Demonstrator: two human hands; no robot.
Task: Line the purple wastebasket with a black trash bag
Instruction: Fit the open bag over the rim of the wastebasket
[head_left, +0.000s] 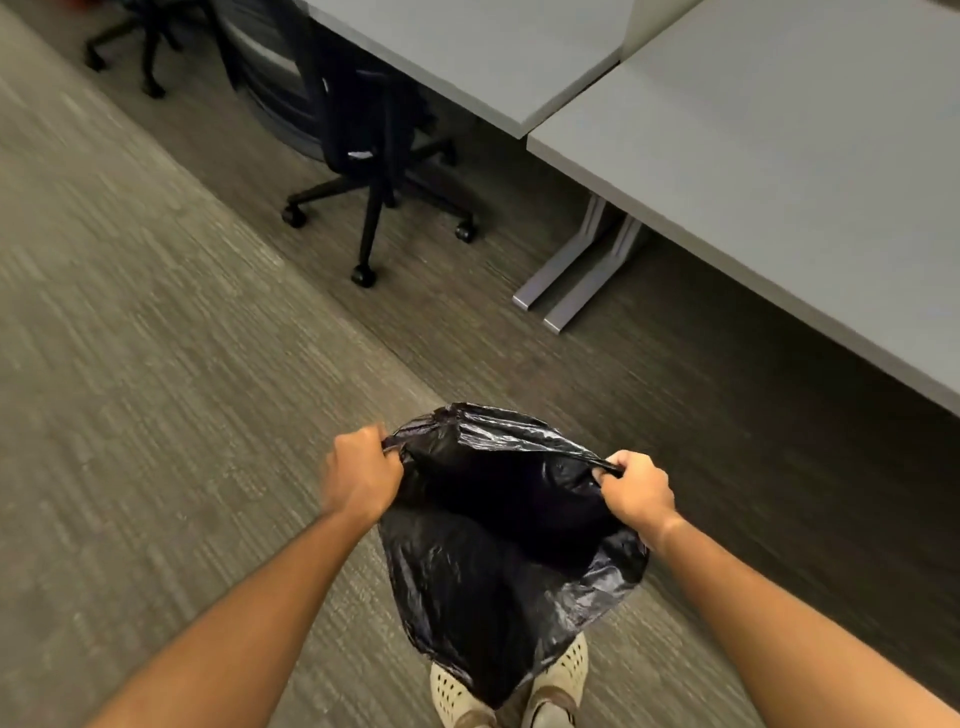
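A black trash bag (498, 551) hangs in front of me above the carpet, its mouth pulled wide and its inside dark. My left hand (363, 475) is closed on the left edge of the bag's rim. My right hand (639, 488) is closed on the right edge, stretching the rim taut. The bag's bottom droops down over my feet. No purple wastebasket is in view.
A black office chair (374, 150) on castors stands ahead on the carpet. Grey desks (779, 171) fill the upper right, with grey metal legs (576, 270) on the floor. A second chair base (140, 47) sits at top left. My beige perforated shoes (561, 680) show below the bag.
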